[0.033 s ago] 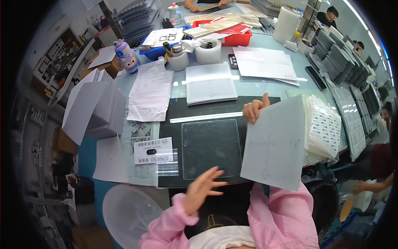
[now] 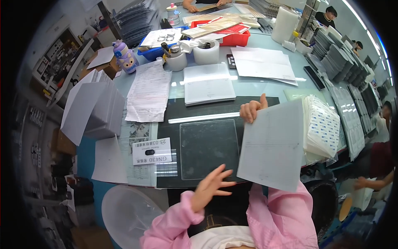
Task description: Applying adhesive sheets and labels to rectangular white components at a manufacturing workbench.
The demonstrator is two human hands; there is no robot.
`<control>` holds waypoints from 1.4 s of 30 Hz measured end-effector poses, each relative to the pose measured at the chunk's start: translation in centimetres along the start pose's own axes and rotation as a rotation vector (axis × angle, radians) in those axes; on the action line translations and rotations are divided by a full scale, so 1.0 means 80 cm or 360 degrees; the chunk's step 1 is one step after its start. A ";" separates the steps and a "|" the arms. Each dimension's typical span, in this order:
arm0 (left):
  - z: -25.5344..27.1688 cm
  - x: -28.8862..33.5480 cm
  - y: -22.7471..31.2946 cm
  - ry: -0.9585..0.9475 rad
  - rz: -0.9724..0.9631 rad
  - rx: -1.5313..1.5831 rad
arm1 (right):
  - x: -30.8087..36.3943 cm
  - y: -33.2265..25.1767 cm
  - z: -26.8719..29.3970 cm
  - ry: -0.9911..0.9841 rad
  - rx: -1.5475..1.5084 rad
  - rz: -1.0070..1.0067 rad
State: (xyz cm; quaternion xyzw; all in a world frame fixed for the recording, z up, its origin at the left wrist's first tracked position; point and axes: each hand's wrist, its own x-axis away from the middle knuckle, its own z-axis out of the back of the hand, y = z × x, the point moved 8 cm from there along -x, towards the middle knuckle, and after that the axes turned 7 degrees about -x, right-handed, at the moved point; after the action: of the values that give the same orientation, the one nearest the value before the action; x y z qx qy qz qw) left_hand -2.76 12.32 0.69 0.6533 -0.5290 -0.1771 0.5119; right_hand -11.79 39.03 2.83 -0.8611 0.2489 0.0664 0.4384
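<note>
My right hand grips a pale, thin sheet by its upper left edge, fingers curled around it and thumb pointing up. The sheet is tilted over the table's front edge, above my right sleeve, and faint lines show on it. My left hand is empty, fingers spread, just left of the sheet's lower corner. Beyond that hand a clear rectangular plate lies flat on the black mat. A stack of pale sheets sits behind the mat.
Right of the held sheet is a stack of white packets with blue print. A printed card lies left of the plate, near a tall stack of white sheets. Blue and red trays stand farther back. A co-worker's hands show at the far side.
My left hand has moved slightly right, closer to the held sheet's lower corner. The sheet has tilted and shifted a little; my right hand keeps its grip.
</note>
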 end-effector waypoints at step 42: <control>0.115 0.050 0.013 0.0888 -0.0276 -0.0094 | 0.025 0.043 0.013 0.0518 0.0303 -0.0826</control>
State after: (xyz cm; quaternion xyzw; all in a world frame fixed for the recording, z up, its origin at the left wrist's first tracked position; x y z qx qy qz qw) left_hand -8.87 4.48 -0.97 0.7044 -0.3045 -0.0489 0.6393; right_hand -11.59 37.38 -0.95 -0.8503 0.0931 -0.2098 0.4737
